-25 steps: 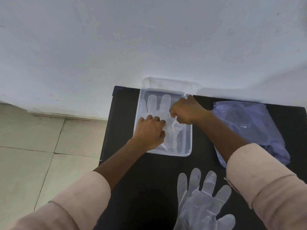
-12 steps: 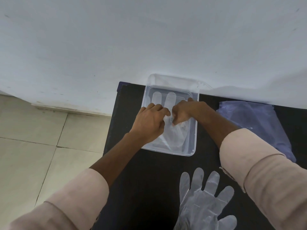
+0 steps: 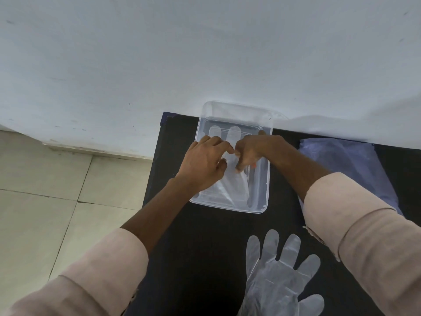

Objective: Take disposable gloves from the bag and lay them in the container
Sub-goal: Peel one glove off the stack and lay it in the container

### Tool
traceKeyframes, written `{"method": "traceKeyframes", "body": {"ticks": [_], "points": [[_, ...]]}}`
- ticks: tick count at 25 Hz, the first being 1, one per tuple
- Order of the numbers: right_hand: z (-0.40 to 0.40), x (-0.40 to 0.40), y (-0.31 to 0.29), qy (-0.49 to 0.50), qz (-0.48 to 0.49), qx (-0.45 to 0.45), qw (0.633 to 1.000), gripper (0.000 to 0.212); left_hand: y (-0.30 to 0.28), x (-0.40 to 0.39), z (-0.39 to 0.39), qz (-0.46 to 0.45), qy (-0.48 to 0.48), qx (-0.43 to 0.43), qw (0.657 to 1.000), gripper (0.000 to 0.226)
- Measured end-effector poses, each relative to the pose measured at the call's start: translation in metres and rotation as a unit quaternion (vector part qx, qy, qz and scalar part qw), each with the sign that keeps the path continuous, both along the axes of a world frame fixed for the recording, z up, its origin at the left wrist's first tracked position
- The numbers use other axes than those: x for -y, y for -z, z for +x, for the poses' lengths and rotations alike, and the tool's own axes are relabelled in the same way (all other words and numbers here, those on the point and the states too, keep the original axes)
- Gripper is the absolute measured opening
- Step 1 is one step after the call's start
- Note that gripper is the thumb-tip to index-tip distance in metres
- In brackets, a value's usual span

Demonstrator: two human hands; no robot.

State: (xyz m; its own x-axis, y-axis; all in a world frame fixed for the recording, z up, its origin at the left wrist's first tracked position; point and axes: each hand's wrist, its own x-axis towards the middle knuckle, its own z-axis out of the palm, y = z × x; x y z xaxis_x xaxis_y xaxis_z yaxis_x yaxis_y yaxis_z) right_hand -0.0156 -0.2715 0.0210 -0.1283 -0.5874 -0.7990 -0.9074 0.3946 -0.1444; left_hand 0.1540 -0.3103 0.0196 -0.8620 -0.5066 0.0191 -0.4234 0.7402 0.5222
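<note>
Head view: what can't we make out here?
- Glove in the container: palm hidden by left hand and right hand; layer count unclear.
- Glove on the table: cuff cut off by bottom edge.
- Bag: contents unreadable, partly behind right sleeve.

We see two bare forearms, each coming out of a pale pink long sleeve. The left sleeve (image 3: 95,277) is pushed up to a soft rolled edge well short of the wrist. The right sleeve (image 3: 364,236) is turned back in a broad folded cuff, with a loose frayed thread at its near edge. Both hands are bare, the left hand (image 3: 202,165) and the right hand (image 3: 255,149), and the fingers (image 3: 218,142) carry no rings.
</note>
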Motion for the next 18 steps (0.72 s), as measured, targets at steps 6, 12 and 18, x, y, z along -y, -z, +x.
{"method": "traceKeyframes", "body": {"ticks": [6,12,18], "points": [[0.001,-0.008,-0.003,-0.136,-0.088,-0.188,0.969,0.040,-0.008,0.003,0.007,0.010,-0.013,-0.010,1.000,0.024],[0.002,-0.016,-0.007,-0.164,-0.160,-0.273,0.934,0.036,-0.010,0.000,0.012,0.023,-0.010,-0.035,0.999,0.023],[-0.001,-0.027,-0.019,0.047,-0.253,-0.056,0.965,0.027,-0.014,0.013,0.018,0.188,-0.107,-0.094,0.972,0.023]]}}
